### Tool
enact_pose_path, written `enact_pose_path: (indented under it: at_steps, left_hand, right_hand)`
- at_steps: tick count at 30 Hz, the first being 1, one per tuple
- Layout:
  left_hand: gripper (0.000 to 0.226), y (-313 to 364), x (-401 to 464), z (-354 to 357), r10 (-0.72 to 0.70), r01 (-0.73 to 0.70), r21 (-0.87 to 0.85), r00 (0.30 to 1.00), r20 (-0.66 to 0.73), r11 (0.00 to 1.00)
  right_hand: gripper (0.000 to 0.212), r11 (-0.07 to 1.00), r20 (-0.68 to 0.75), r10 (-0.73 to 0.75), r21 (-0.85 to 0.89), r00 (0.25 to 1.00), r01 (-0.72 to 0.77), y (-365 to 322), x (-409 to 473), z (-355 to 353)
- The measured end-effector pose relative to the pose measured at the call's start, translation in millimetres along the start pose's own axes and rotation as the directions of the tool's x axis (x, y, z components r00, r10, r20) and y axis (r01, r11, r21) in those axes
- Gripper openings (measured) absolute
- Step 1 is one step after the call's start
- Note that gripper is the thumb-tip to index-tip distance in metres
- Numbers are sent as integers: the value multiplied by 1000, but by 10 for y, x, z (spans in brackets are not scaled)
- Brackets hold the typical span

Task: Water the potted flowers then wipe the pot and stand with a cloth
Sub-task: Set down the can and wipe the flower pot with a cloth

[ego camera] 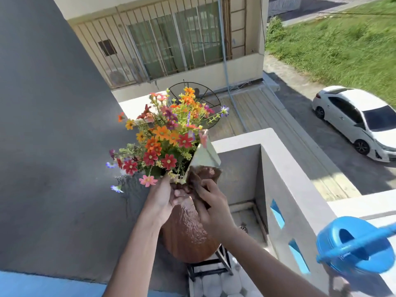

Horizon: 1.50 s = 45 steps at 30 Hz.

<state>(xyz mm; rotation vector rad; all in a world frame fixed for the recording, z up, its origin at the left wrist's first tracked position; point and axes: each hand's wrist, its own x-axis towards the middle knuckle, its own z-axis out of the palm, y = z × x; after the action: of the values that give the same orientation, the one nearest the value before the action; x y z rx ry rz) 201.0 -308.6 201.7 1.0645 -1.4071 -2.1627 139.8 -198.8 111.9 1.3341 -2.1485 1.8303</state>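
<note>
Head view, reading from the left with the brown glazed ceramic pot [188,234] as the landmark: a dark grey painted wall [49,125] fills the side to the left of the pot. The left hand [159,202] lies against the pot's upper left shoulder just under the rim, palm on the clay and fingers curled around the neck, bracing it. Above that hand, a bunch of mixed orange, red, pink and purple flowers [162,138] rises out of the pot's mouth and leans toward the wall. The pot stands on a black metal-framed stand [211,266], whose bars show beneath its rounded base. At the pot's upper right, the right hand [211,209] has its fingers closed on a dark brown cloth [204,174], pressing it against the rim; the cloth bunches above the knuckles, touching a pale cream pointed piece [204,157] that sticks up from the rim beside the flowers. Right of the pot runs a grey concrete balcony parapet [285,168]. Farther right of the pot, a bright blue plastic watering can [353,245] sits on the parapet's top, well apart from both hands.
</note>
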Motion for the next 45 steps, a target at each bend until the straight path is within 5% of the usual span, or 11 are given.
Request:
enact_pose_path:
  at_steps: [7, 13, 22, 25, 30, 38, 45]
  left_hand:
    - [33, -23, -36, -2, -22, 23, 44, 999, -28, 999]
    - [32, 3, -63, 105, 18, -10, 148, 998, -54, 989]
    - [27, -83, -78, -142, -34, 43, 135, 997, -67, 990]
    - [30, -65, -58, -189, -27, 34, 165, 998, -48, 986]
    - [32, -40, 120, -292, -42, 50, 185, 998, -43, 981]
    - [36, -112, 519, -534, -93, 95, 87, 995, -27, 992]
    - [32, -203, 848, -729, -93, 95, 42, 995, -46, 995]
  right_hand:
    - [16, 957, -95, 287, 75, 953, -281, 297, -78, 47]
    - [18, 914, -206, 337, 305, 919, -267, -119, 303, 26]
    - [18, 909, -258, 416, 140, 872, -392, 313, 978, -292]
    - [23, 856, -196, 517, 158, 833, -493, 527, 947, -163]
    - [14, 817, -308, 576, 248, 757, -520, 279, 772, 127]
    - [13, 929, -141, 371, 40, 918, -369, 130, 455, 656]
    - [10, 837, -8, 535, -130, 845, -531, 643, 88, 919]
